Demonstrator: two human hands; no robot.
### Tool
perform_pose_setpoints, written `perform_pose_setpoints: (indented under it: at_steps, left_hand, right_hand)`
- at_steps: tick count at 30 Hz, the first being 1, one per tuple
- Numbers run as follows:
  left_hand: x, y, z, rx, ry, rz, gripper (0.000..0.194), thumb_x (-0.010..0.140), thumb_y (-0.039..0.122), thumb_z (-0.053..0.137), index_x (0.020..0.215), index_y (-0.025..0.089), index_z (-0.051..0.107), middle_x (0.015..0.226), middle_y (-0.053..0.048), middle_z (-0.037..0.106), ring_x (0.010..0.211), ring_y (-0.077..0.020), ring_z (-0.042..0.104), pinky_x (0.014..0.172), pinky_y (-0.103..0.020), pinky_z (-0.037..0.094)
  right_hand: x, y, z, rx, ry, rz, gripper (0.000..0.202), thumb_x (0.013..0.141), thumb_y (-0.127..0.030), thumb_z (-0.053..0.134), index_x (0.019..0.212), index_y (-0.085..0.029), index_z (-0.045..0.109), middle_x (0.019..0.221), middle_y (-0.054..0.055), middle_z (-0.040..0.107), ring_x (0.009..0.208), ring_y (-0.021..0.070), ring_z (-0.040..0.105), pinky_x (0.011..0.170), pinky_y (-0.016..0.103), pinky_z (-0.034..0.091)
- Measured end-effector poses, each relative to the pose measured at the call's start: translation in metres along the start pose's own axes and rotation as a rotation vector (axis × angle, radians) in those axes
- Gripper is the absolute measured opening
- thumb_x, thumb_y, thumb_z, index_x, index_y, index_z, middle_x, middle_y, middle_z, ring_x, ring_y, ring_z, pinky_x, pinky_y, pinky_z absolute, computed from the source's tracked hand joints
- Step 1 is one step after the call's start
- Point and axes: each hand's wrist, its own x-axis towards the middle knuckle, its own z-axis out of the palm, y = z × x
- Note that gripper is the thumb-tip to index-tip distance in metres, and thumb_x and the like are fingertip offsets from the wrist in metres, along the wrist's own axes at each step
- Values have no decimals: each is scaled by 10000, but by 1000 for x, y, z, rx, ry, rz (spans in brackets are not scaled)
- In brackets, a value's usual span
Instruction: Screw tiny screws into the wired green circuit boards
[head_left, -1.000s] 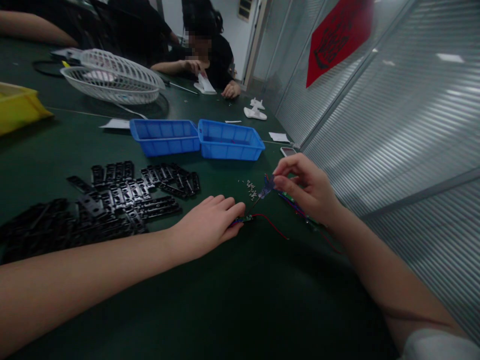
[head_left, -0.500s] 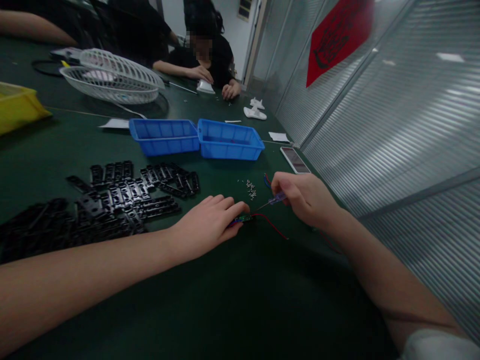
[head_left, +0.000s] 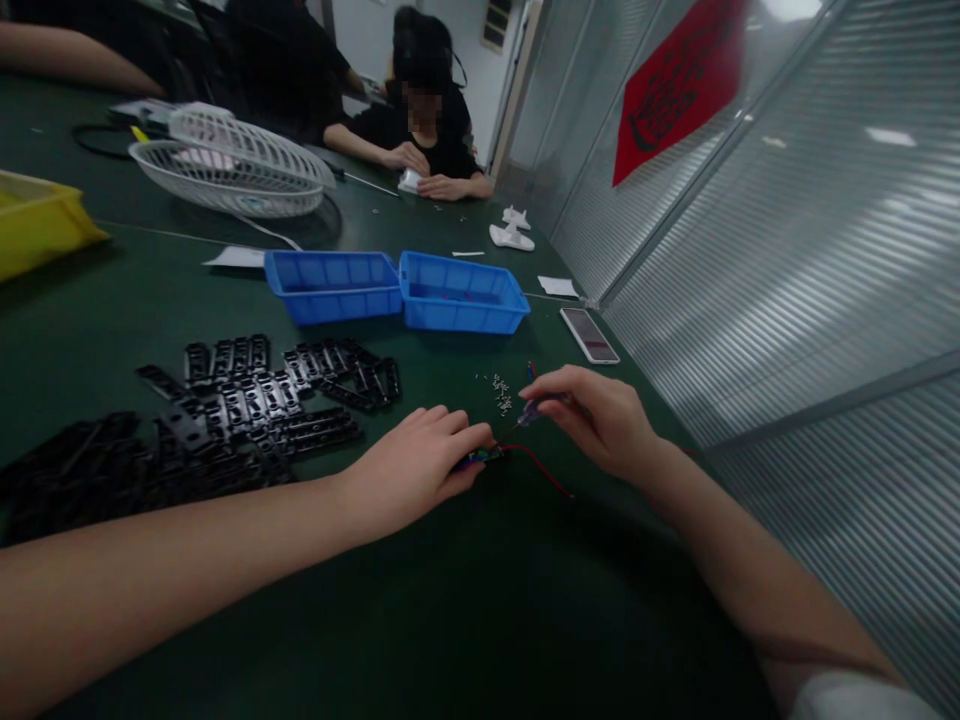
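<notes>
My left hand (head_left: 431, 455) is closed on a small green circuit board (head_left: 484, 455) and presses it near the table top. A red wire (head_left: 541, 466) curves out from the board to the right; my fingers hide much of the board. In my right hand (head_left: 604, 415) is a screwdriver (head_left: 529, 412) with a clear purplish handle, its shaft slanting down to the board's right end. Whether the tip sits in a screw is too small to tell. Just beyond the board lies a scatter of small screws (head_left: 502, 395).
Many black plastic parts (head_left: 255, 400) lie at the left. Two blue bins (head_left: 465, 318) stand behind, a phone (head_left: 590, 335) to the right. Farther back are a white fan grille (head_left: 225, 180), a yellow bin (head_left: 45, 225), white parts (head_left: 512, 235) and a co-worker (head_left: 427, 130) handling a white piece.
My right hand has brought the screwdriver down and left, its tip now at the board. My left hand keeps its hold. The co-worker's hands have come together around the white piece.
</notes>
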Motion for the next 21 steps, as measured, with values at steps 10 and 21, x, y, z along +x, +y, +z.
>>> perform_pose_setpoints:
  at_steps: [10,21]
  left_hand:
    - [1,3,-5,-9,-41,-22,202,948,335,454,1095,228,542,941,-38,560,882,-199,524,770,-337,411]
    - [1,6,-4,17,-65,-25,209,953,330,438,1108,222,526,939,-43,555,875,-202,510,762,-336,418]
  right_hand:
    - [9,-5,-14,102,37,-3,371,908,-169,498,1270,-222,559,1002,57,591,896,148,563,742,294,501]
    - [8,-13,-21,112,113,18,168,866,-290,616,996,-203,679,919,33,671,853,138,615,733,275,496]
